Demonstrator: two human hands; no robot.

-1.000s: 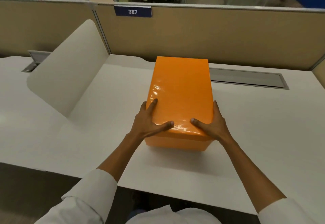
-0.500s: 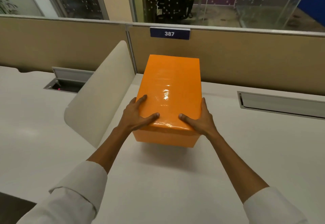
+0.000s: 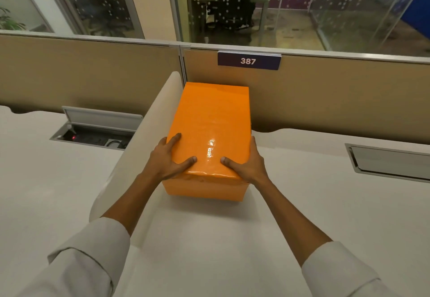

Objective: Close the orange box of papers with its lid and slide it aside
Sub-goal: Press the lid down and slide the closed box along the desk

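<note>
The orange box (image 3: 210, 119) stands on the white desk (image 3: 302, 215) with its glossy lid on top, so the papers inside are hidden. Its far end reaches the tan partition and its left side runs beside the white divider panel. My left hand (image 3: 168, 160) clasps the near left corner of the lid, thumb on top. My right hand (image 3: 247, 165) clasps the near right corner in the same way, fingers down the right side.
A white divider panel (image 3: 139, 143) rises just left of the box. The tan partition (image 3: 325, 101) with a "387" sign (image 3: 249, 61) closes the back. An open cable tray (image 3: 93, 133) is on the left, a shut one (image 3: 391, 164) on the right.
With both hands holding its near end, the box has slid left and away, from beside the right cable tray to the corner by the divider and partition.
</note>
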